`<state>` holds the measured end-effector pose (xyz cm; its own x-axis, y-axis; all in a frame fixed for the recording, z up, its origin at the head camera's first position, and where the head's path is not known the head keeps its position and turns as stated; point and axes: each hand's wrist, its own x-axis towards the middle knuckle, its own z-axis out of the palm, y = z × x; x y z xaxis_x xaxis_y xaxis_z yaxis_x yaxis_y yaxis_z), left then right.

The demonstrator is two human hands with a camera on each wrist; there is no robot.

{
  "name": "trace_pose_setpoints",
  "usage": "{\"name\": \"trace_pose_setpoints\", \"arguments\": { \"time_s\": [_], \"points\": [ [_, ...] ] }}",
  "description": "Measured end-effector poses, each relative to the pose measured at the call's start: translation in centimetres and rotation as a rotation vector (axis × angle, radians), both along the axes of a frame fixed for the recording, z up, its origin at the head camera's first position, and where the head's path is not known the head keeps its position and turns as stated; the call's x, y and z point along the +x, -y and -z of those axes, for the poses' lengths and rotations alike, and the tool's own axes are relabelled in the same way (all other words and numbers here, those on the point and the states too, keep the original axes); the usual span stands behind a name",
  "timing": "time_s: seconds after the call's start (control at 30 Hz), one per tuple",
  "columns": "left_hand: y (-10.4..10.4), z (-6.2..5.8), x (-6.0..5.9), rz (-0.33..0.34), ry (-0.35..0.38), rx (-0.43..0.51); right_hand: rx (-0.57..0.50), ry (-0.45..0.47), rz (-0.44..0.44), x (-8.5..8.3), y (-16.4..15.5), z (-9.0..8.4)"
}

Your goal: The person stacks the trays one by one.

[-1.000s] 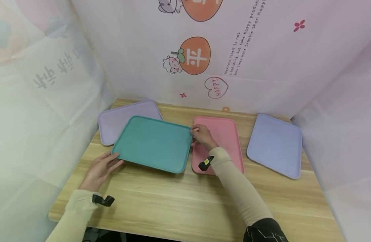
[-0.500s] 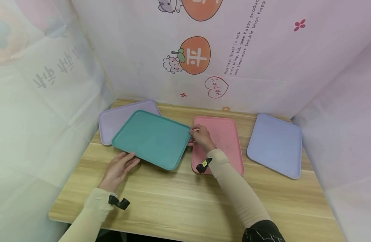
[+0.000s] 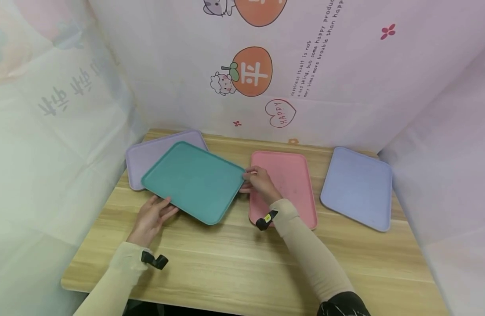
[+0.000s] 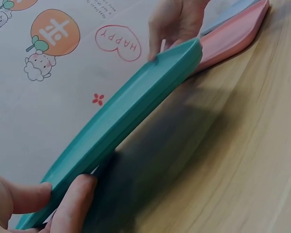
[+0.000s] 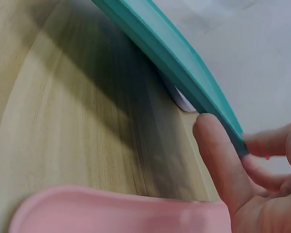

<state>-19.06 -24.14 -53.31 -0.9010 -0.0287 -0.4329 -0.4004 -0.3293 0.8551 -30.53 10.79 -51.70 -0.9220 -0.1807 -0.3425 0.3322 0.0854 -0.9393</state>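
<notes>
While both hands (image 3: 153,215) (image 3: 258,183) grip, teal tray (image 3: 193,181) tilted.

"HAPPY" in heart (image 3: 280,113) on backdrop (image 3: 345,87); slanted print perhaps "Happiness"

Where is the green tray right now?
In the head view the green tray is left of centre, held off the table between the left hand and right hand, overlapping the lilac tray, beside the pink tray.
</notes>
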Motion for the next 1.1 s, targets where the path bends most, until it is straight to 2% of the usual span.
{"name": "trace_pose_setpoints", "arguments": {
  "time_s": [0.2, 0.57, 0.83, 1.1],
  "points": [
    [1.7, -0.3, -0.8, 0.023, -0.02, -0.051, 0.008, 0.021, -0.059, 0.2, -0.7, 0.0],
    [3.0, -1.0, -1.4, 0.184, -0.082, -0.125, 0.204, -0.081, -0.251, -0.7, -0.8, -1.0],
    [3.4, -1.3, -1.5, 0.237, -0.081, -0.165, 0.224, -0.109, -0.328, -0.5, -0.3, -1.8],
    [3.7, -1.6, -1.7, 0.308, -0.089, -0.198, 0.189, -0.098, -0.365, -0.4, 0.4, -1.9]
  ]
}}
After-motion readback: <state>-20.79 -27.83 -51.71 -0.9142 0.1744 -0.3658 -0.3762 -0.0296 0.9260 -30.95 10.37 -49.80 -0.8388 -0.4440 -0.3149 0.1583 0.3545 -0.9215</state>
